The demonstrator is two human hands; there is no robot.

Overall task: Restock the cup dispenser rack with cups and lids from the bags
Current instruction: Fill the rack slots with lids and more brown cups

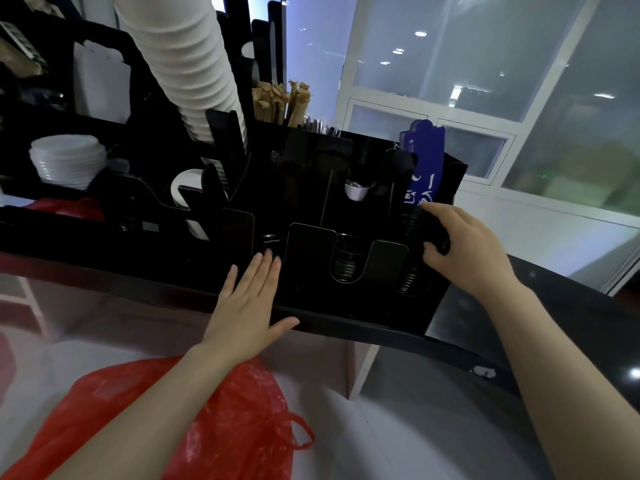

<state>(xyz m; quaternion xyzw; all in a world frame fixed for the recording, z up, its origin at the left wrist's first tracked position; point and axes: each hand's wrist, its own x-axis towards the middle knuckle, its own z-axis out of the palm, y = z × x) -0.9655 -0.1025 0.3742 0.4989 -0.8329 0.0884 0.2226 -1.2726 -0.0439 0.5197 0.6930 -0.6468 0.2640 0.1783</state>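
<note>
The black cup dispenser rack [311, 244] stands on a dark counter, its front slots showing coiled springs. My left hand [249, 303] lies flat against the rack's front panel, fingers straight. My right hand [457, 247] grips a stack of black lids [415, 223] in the rightmost slot. A tall tilted stack of white cups [187, 64] rises from a slot at the upper left. White lids [67, 161] are piled at the far left. A red plastic bag [221, 410] sits below my left forearm.
Wooden stirrers [273, 102] stand behind the rack, a blue sign [426, 161] leans at its right end, and a small white cup [356, 192] sits inside. Another red bag [65, 207] lies behind the rack at left. Glass partitions fill the right background.
</note>
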